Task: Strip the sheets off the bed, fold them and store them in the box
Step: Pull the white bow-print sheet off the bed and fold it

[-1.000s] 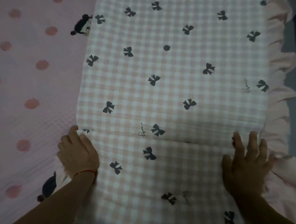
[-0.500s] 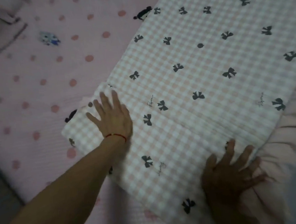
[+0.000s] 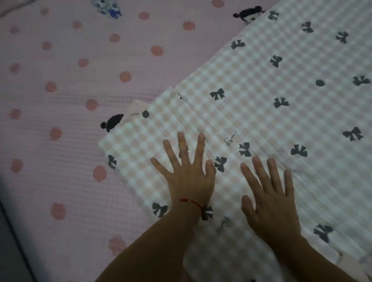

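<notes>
A folded sheet (image 3: 278, 116), pink-and-white check with black bows, lies as a long strip across the bed from lower centre to upper right. My left hand (image 3: 187, 173), with a red thread at the wrist, presses flat on the strip's near end, fingers spread. Beside it my right hand (image 3: 270, 196) also lies flat on the sheet with straight fingers. Neither hand grips the cloth. No box is in view.
Under the strip lies a pink bed cover (image 3: 57, 105) with darker pink dots and small cartoon prints. The bed's left edge (image 3: 8, 219) runs down the lower left, with dark floor beyond it. A pale pink ruffle (image 3: 369, 262) shows at the lower right.
My right hand has slid left from the ruffled edge to lie next to my left hand. Both hands now press flat near the strip's end, and the view has swung left.
</notes>
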The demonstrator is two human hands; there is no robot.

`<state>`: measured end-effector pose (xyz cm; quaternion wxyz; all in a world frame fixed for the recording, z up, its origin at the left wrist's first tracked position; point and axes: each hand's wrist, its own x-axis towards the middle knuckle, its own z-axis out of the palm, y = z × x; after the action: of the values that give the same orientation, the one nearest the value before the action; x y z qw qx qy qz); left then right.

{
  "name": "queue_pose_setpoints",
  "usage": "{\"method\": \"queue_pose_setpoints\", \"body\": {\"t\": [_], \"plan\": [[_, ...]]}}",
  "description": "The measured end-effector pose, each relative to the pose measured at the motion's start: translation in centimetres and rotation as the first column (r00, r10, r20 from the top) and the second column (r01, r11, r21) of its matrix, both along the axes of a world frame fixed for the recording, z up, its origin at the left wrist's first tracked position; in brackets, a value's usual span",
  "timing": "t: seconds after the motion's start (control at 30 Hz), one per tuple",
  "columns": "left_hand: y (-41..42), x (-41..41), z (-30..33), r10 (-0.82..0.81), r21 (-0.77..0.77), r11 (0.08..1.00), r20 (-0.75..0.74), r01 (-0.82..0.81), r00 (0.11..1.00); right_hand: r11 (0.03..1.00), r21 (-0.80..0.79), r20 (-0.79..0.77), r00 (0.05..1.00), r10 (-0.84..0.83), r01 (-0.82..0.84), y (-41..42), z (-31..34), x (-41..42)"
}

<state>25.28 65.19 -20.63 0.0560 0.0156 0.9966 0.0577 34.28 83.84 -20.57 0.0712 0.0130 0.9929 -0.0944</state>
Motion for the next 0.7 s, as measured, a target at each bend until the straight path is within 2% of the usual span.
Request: {"method": "queue_pose_setpoints", "body": {"t": [0.23, 0.43, 0.7], "plan": [[-0.1, -0.3, -0.2, 0.004, 0.010, 1.000, 0.013, -0.004, 1.000, 0.999, 0.032, 0.029, 1.000, 0.005, -0.006, -0.3, -0.7, -0.7], [-0.1, -0.5, 0.1, 0.009, -0.025, 1.000, 0.044, -0.008, 0.999, 0.999, -0.041, 0.035, 0.999, 0.006, -0.005, 0.1, -1.0, -0.7], [0.6, -0.8, 1.4, 0.053, -0.139, 0.989, 0.053, -0.045, 0.997, 0.996, -0.084, 0.103, 0.994, 0.040, -0.031, 0.4, -0.9, -0.8]]}}
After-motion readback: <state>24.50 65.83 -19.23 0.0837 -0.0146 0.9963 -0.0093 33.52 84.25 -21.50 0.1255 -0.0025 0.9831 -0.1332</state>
